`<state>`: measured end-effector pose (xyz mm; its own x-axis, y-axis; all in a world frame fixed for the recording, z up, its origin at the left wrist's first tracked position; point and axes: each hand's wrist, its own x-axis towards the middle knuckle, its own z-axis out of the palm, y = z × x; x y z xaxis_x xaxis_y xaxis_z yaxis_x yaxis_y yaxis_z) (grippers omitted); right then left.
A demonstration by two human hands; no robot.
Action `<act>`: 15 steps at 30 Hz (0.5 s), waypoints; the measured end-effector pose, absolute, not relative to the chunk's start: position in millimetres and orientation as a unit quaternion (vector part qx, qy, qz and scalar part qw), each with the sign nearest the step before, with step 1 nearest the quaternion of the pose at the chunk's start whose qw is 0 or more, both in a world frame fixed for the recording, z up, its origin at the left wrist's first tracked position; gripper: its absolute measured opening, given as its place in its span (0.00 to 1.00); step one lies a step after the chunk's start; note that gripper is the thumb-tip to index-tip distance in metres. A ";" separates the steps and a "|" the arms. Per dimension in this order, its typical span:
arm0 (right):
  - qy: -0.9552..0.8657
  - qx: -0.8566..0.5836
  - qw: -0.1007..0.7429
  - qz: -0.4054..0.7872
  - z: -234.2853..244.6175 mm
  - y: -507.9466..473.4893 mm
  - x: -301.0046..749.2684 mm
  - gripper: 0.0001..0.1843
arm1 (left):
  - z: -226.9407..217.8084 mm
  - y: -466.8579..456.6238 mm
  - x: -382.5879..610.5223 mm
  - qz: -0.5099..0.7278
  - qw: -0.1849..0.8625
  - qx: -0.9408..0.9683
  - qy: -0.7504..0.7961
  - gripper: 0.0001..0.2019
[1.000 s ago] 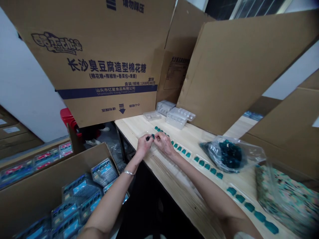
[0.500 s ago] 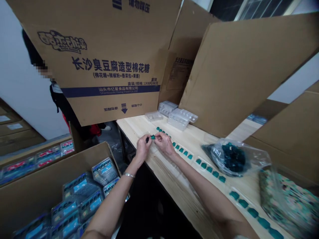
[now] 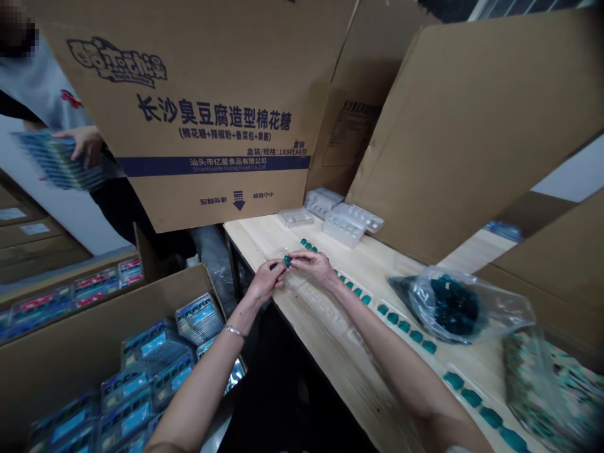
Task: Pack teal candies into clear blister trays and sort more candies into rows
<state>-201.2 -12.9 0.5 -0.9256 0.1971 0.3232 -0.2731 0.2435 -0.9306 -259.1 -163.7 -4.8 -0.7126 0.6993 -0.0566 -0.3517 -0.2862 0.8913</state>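
Observation:
Over the long table, my left hand [image 3: 267, 280] and my right hand [image 3: 315, 265] meet with their fingertips pinched around one small teal piece [image 3: 287, 260]. A small dark bit [image 3: 274, 265] shows at my left fingers; its kind is too small to make out. Beyond and beside my right arm runs a row of clear trays holding similar teal pieces [image 3: 392, 318]. Closer to the table's front edge, partly under my right arm, lie more clear plastic trays [image 3: 321, 301].
Clear trays [image 3: 346, 225] are stacked at the back of the table [image 3: 257, 231]. A bag of teal pieces [image 3: 455, 305] and a bag of patterned items [image 3: 552, 384] lie right. Cardboard panels [image 3: 212, 75] stand behind. Lower left, a carton holds blister packs [image 3: 198, 321]. A person's hand [image 3: 85, 143] holds packs.
My hands stay together at the teal piece, my right fingers now stretched more across it. At the left, a person with a stack of packs has come into view. The view has shifted slightly.

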 end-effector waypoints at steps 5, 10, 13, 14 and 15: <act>-0.826 0.076 0.238 0.505 9.5 -13.1 -210.6 0.11 | -6.8 -167.9 -264.4 0.793 0.333 0.158 0.485 0.18; -0.901 0.151 0.245 0.326 17.7 12.1 -239.6 0.10 | -20.0 -179.1 -278.3 0.728 0.203 0.168 0.632 0.20; -0.928 0.198 0.208 0.239 11.0 27.4 -261.7 0.12 | -31.4 -183.5 -286.5 0.627 0.109 0.205 0.744 0.17; -0.932 0.207 0.198 0.222 7.4 30.7 -268.3 0.12 | -34.5 -183.9 -288.3 0.594 0.086 0.225 0.768 0.16; -0.935 0.215 0.188 0.211 3.8 33.0 -274.1 0.13 | -37.0 -183.7 -289.6 0.565 0.071 0.243 0.786 0.16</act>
<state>-274.1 33.0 3.8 -0.8365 -0.3226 0.4430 -0.4814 0.8188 -0.3128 -289.6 -183.7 -37.0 -0.8724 0.4609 0.1628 0.3013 0.2448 0.9216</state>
